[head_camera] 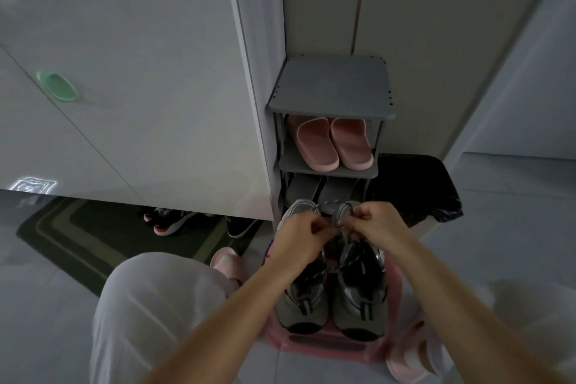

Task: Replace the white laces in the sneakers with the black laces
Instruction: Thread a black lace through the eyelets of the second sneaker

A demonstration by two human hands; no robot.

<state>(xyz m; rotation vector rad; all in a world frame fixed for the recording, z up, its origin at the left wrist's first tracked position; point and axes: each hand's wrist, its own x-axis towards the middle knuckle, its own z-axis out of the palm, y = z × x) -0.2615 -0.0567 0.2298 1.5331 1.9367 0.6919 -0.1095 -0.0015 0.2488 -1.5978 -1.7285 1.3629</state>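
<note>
Grey and black mesh make up the pair of low sneakers (361, 302), which stand side by side on a pink plastic stool (327, 347) on the floor, heels toward the person and pale toes toward the rack. A speckled, twisted lace (350, 254) crosses the eyelets of the right-hand shoe. In this dim light I cannot tell whether it is the white lace or the black one.

Both hands meet over the toe end of the shoes. The left hand (300, 235) has its fingers curled and pinches a strand of the lace. The right hand (372, 221) is curled the same way and pinches the lace just beside it. The knuckles hide the far eyelets and the lace ends.

Behind the shoes stands a narrow grey shoe rack (332, 84) with pink rubber slides (333, 143) on its middle shelf. A crumpled black plastic bag (417, 190) lies to its right. To the left, a white cabinet (124, 72) hangs over a green doormat (71, 234) and dark trainers with red soles (168, 223). A knee in pale trousers (156, 305) fills the lower left.
</note>
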